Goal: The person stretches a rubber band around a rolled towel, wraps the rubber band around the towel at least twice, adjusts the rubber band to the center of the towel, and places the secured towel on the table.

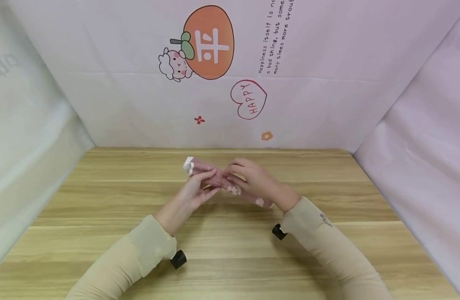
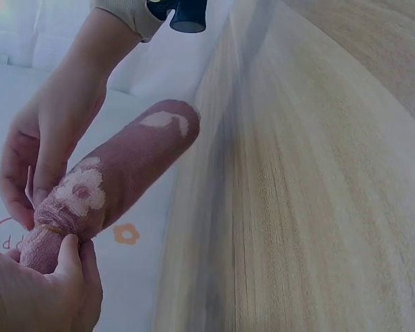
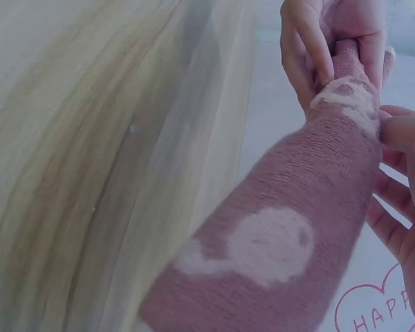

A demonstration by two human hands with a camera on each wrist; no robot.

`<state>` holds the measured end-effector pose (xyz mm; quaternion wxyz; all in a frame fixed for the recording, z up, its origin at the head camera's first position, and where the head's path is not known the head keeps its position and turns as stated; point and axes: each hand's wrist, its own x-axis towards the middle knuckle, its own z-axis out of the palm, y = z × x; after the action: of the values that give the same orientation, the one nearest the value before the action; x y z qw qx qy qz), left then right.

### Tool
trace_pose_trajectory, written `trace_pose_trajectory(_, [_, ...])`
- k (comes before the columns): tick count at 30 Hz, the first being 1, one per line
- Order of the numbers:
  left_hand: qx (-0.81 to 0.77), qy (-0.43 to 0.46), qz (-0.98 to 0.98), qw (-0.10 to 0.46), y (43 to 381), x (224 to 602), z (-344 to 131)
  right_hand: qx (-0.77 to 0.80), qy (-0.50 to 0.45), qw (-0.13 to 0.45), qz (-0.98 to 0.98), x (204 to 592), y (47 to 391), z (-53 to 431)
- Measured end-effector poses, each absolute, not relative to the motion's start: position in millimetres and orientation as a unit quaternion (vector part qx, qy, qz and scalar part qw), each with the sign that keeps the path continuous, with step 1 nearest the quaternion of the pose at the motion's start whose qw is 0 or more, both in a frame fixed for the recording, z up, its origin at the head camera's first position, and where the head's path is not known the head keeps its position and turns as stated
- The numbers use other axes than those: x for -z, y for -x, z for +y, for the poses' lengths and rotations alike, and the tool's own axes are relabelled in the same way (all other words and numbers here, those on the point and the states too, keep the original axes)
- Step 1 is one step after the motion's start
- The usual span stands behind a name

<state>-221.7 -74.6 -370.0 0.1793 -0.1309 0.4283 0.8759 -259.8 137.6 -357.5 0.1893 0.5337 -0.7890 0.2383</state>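
Observation:
A long pink cloth roll (image 1: 203,167) with white flower patches stretches between the hands in the head view, towel-like in texture. Its far left end (image 1: 188,165) is white and crumpled. My left hand (image 1: 186,196) grips the roll near its middle, thumb on top. Around the narrowed middle runs a thin brownish band (image 2: 53,229). My right hand (image 1: 256,179) is beside that spot, its thumb and fingers seeming to pinch a thin strand (image 2: 30,187) there. The roll's right part (image 3: 270,242) extends under the right hand, unsupported.
A wood-grain table (image 1: 222,258) lies beneath. A printed white cloth (image 1: 140,108) hangs behind it, with more white cloth at both sides. Black wrist cameras (image 1: 178,259) sit under the cuffs.

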Motion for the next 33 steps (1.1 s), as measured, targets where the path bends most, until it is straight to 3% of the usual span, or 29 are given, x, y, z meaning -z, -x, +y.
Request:
trace_pose_trajectory(12, [-0.881,0.145,0.415,0.175,223,375,-71,-0.196,-0.586,0.193,-0.762,352,262,135])
trace_pose_trajectory(25, [-0.876,0.132,0.436,0.16,220,377,-65,-0.147,-0.516,0.002,-0.844,332,255,129])
trace_pose_trajectory(33, [-0.868,0.13,0.467,0.105,221,371,-62,-0.186,-0.514,-0.023,-0.837,329,253,133])
